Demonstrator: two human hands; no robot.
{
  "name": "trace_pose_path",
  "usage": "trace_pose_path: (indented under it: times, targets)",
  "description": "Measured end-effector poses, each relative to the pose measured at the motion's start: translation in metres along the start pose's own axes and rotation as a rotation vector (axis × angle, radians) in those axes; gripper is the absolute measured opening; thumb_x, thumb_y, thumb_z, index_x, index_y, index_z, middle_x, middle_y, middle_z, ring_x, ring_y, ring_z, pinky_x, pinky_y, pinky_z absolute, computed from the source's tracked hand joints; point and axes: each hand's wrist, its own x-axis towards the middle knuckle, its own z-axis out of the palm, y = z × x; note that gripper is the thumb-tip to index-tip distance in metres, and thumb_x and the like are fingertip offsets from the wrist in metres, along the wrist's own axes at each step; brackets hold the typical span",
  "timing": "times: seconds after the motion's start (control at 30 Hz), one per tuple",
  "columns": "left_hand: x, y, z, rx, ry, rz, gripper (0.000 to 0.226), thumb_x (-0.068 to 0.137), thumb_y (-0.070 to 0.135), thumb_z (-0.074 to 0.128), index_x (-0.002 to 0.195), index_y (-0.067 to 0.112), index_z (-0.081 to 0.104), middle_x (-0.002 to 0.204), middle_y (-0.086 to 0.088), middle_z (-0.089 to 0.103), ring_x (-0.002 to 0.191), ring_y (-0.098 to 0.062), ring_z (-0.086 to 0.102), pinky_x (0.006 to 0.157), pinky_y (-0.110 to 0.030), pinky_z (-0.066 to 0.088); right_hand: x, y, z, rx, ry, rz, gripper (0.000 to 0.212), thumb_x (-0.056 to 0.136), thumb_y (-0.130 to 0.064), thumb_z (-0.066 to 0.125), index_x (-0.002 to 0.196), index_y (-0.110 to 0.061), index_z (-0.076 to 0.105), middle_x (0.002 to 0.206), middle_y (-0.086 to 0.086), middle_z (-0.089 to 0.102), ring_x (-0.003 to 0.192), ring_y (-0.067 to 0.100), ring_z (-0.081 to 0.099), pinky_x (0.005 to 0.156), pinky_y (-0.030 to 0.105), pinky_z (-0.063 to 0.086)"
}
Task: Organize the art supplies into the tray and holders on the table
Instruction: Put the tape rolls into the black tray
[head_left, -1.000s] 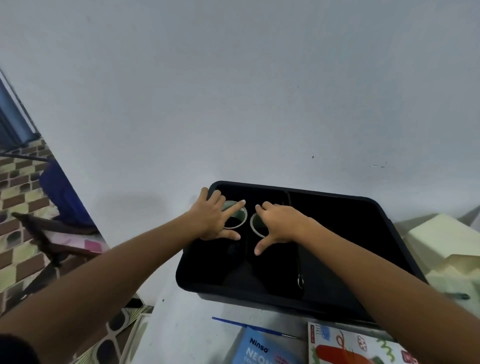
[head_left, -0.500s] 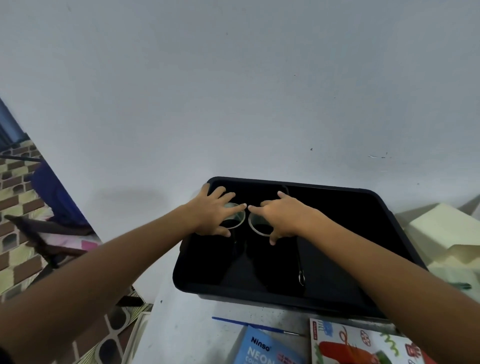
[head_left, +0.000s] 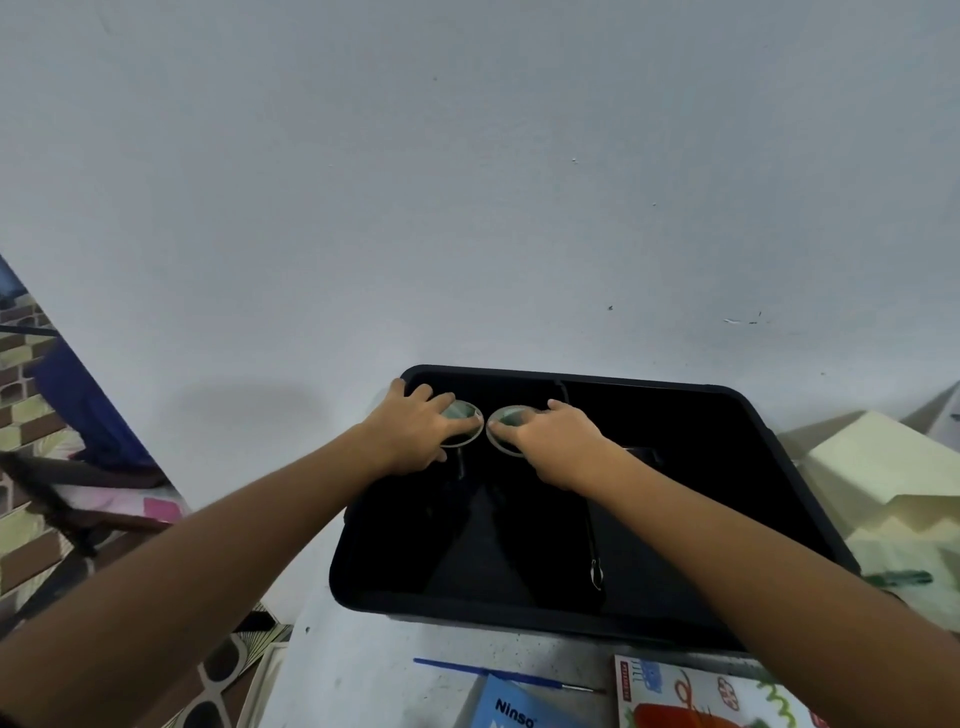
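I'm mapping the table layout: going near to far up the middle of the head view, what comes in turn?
Blue Ninso booklet → blue paintbrush → black tray's near rim → two clear round holders under the hands → wall.

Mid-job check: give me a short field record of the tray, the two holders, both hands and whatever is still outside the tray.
tray: black rectangular plastic tray on the white table, against the wall
holders: two clear round-rimmed cups, left cup and right cup, side by side at the tray's far left
left hand: resting over the left cup's rim
right hand: resting over the right cup's rim
outside tray: blue-handled paintbrush, blue Ninso box, illustrated colouring book, green marker
holder contents: cannot tell
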Motion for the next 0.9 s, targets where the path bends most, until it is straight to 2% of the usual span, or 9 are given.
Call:
trace_pose_path:
  times: [0.17, 0.33, 0.47, 0.53, 0.67, 0.77, 0.9]
  targets:
    - [-0.001, -0.001, 0.002, 0.001, -0.007, 0.019, 0.06, 0.098, 0.048, 0.044, 0.151, 0.046, 0.015, 0.158, -0.006, 0.026, 0.134, -0.029, 0.034, 0.109, -0.053, 0.021, 0.007, -0.001, 0.002, -0.041, 0.028, 0.022, 0.066, 0.097, -0.011, 0.043, 0.154, -0.028, 0.015, 0.14, 0.001, 0.054, 0.126, 0.023, 0.052, 0.116, 0.039, 0.021]
    - [-0.001, -0.002, -0.008, -0.109, -0.033, 0.013, 0.06, 0.094, 0.046, 0.053, 0.148, 0.039, 0.028, 0.15, -0.001, 0.036, 0.132, -0.023, 0.036, 0.109, -0.048, 0.023, 0.0, 0.003, -0.003, 0.01, 0.019, -0.017, 0.065, 0.096, -0.01, 0.046, 0.153, -0.025, 0.02, 0.143, 0.002, 0.051, 0.128, 0.023, 0.051, 0.118, 0.042, 0.019]
    - [-0.002, -0.003, -0.033, -0.297, 0.042, 0.024, 0.064, 0.091, 0.052, 0.055, 0.148, 0.032, 0.033, 0.145, 0.002, 0.043, 0.133, -0.02, 0.037, 0.107, -0.039, 0.033, -0.024, 0.018, -0.018, 0.219, 0.139, -0.027, 0.061, 0.095, -0.026, 0.054, 0.15, -0.023, 0.03, 0.144, 0.009, 0.045, 0.126, 0.029, 0.05, 0.109, 0.043, 0.034]
    - [0.002, 0.004, -0.053, -0.399, 0.142, 0.038, 0.061, 0.091, 0.047, 0.058, 0.146, 0.028, 0.04, 0.141, 0.0, 0.048, 0.131, -0.02, 0.041, 0.104, -0.037, 0.038, -0.045, 0.032, -0.023, 0.286, 0.222, 0.03, 0.056, 0.094, -0.03, 0.054, 0.147, -0.022, 0.037, 0.14, 0.008, 0.047, 0.121, 0.031, 0.053, 0.098, 0.042, 0.044]
    - [0.026, 0.045, -0.105, -0.462, 0.261, 0.165, 0.054, 0.091, 0.039, 0.061, 0.141, 0.026, 0.048, 0.131, -0.001, 0.055, 0.123, -0.021, 0.045, 0.097, -0.038, 0.042, -0.109, 0.076, -0.015, 0.321, 0.333, 0.233, 0.054, 0.093, -0.034, 0.054, 0.143, -0.02, 0.041, 0.137, 0.008, 0.047, 0.118, 0.03, 0.054, 0.089, 0.04, 0.048]
    - [0.055, 0.098, -0.145, -0.461, 0.305, 0.306, 0.05, 0.092, 0.038, 0.059, 0.139, 0.027, 0.048, 0.13, 0.002, 0.056, 0.123, -0.019, 0.044, 0.098, -0.035, 0.042, -0.178, 0.116, 0.001, 0.292, 0.329, 0.405, 0.05, 0.092, -0.036, 0.052, 0.139, -0.02, 0.044, 0.135, 0.007, 0.048, 0.114, 0.03, 0.056, 0.086, 0.039, 0.048]
    - [0.096, 0.188, -0.198, -0.438, 0.342, 0.485, 0.053, 0.094, 0.041, 0.056, 0.144, 0.028, 0.043, 0.141, 0.002, 0.049, 0.132, -0.016, 0.038, 0.105, -0.034, 0.037, -0.285, 0.166, 0.031, 0.243, 0.272, 0.627, 0.046, 0.093, -0.035, 0.051, 0.134, -0.017, 0.047, 0.131, 0.008, 0.051, 0.111, 0.032, 0.058, 0.082, 0.038, 0.047]
